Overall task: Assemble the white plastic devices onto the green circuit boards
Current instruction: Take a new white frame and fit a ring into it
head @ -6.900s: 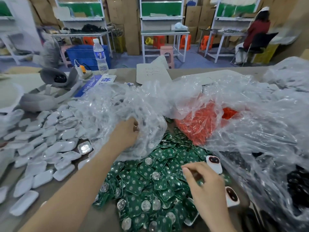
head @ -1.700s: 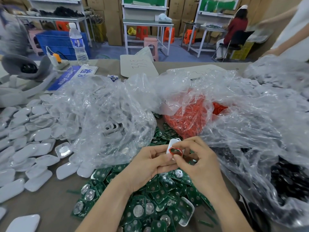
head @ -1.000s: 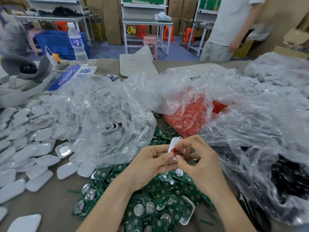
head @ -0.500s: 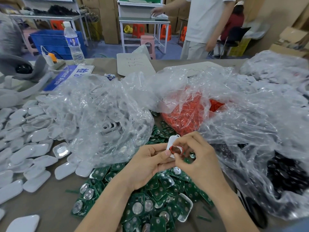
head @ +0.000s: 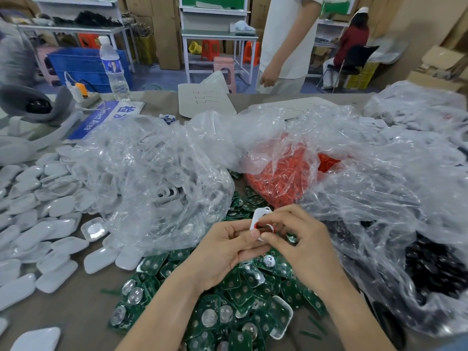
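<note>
One white plastic device [head: 259, 216] held just above the heap of green circuit boards [head: 228, 300], too many to count, on the table [head: 76, 300]. Left hand [head: 222, 252] grip narrow, pinching the device; right hand [head: 301, 244] grip pinching one red ring [head: 264, 226] against it. Dozens of white shells [head: 38, 224] at left, one water bottle [head: 114, 69] behind.

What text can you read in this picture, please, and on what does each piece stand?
"Defect Area": white letters on the blue sign; the Chinese characters beside it are too blurred to read.
Handwritten marks, perhaps "222": on the white card; not certain.
Bottle label: too blurred to read.
</note>
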Available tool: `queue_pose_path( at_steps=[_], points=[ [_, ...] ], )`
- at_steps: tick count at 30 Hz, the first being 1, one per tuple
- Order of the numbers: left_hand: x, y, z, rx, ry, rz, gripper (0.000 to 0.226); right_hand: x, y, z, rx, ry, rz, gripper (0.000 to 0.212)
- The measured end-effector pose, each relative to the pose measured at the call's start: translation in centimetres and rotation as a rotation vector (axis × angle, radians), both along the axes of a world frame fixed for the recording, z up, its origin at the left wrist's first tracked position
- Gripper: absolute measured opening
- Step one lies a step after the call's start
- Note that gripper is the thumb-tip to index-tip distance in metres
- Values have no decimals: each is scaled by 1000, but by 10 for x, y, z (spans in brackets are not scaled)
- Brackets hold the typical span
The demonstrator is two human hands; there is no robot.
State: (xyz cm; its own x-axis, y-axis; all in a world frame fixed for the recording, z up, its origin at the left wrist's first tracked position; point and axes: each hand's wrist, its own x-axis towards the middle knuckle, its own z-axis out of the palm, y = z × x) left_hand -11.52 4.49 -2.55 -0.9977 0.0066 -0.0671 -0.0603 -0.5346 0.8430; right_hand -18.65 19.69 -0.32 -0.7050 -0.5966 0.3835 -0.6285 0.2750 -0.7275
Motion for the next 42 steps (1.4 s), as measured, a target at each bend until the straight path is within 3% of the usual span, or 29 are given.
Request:
queue_pose_path(
  at_steps=[11,19,23,27,34,42],
  points=[
    [1,1,-2,20,-15,40,31,-6,-5,9,50,29,39,21],
    [-3,-1,-1,94,-73,116,32,-10,-13,2,-149,-392,94,17],
    [-4,-3,-2,103,-74,143,35,-5,-17,-9,-311,-557,-49,37],
    [-4,1,-3,87,-38,168,36,-1,-18,-9,-441,-750,-63,23],
    [-3,4,-5,30,-4,142,31,-4,-9,-2,-365,-798,60,20],
    [-2,3,-10,-104,28,152,23,-4,-13,-1,-371,-752,30,9]
  ],
)
